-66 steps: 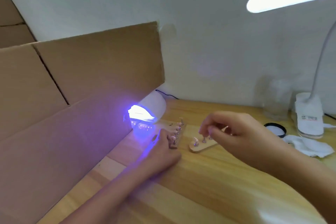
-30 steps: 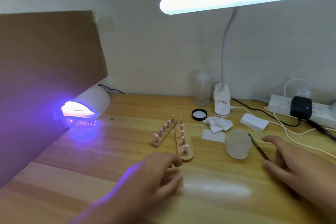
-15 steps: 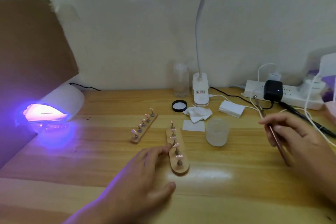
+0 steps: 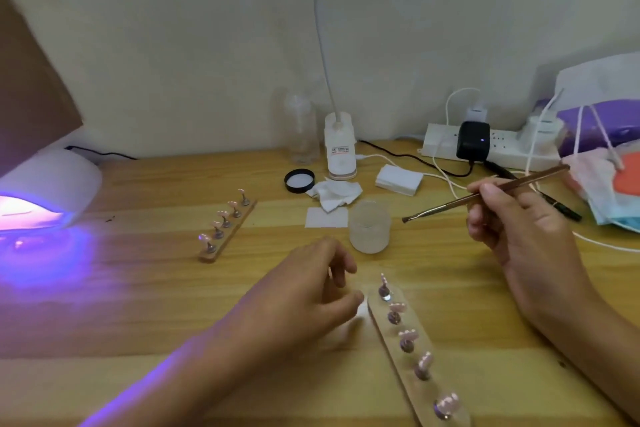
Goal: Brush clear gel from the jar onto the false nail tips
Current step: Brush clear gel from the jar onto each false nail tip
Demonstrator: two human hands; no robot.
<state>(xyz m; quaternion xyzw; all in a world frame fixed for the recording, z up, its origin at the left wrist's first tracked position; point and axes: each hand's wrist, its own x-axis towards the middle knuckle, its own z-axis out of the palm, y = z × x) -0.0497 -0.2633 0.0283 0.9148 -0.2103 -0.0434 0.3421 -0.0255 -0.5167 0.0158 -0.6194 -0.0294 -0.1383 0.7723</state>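
Note:
My right hand (image 4: 519, 236) pinches a thin brown nail brush (image 4: 460, 199), its bristle tip pointing left and hovering just right of the frosted gel jar (image 4: 370, 226). The jar stands open in the middle of the desk; its black lid (image 4: 299, 180) lies behind it. Near me, a wooden strip (image 4: 408, 378) carries several pink nail tips (image 4: 408, 334) on pegs. My left hand (image 4: 304, 291) rests beside that strip's far end, fingers loosely curled and thumb touching its edge. A second strip of nail tips (image 4: 227, 227) lies further left.
A glowing UV nail lamp (image 4: 45, 189) sits at far left below a cardboard sheet (image 4: 31, 87). Behind the jar are crumpled wipes (image 4: 334, 194), a pad stack (image 4: 398, 179), a desk lamp base (image 4: 341, 149), a clear bottle (image 4: 301, 128), a power strip (image 4: 491, 146) with cables, and face masks (image 4: 606, 184).
My right hand has picked up the brush from the desk and turned its tip toward the jar. The near strip has slid closer to me, with my left hand beside it.

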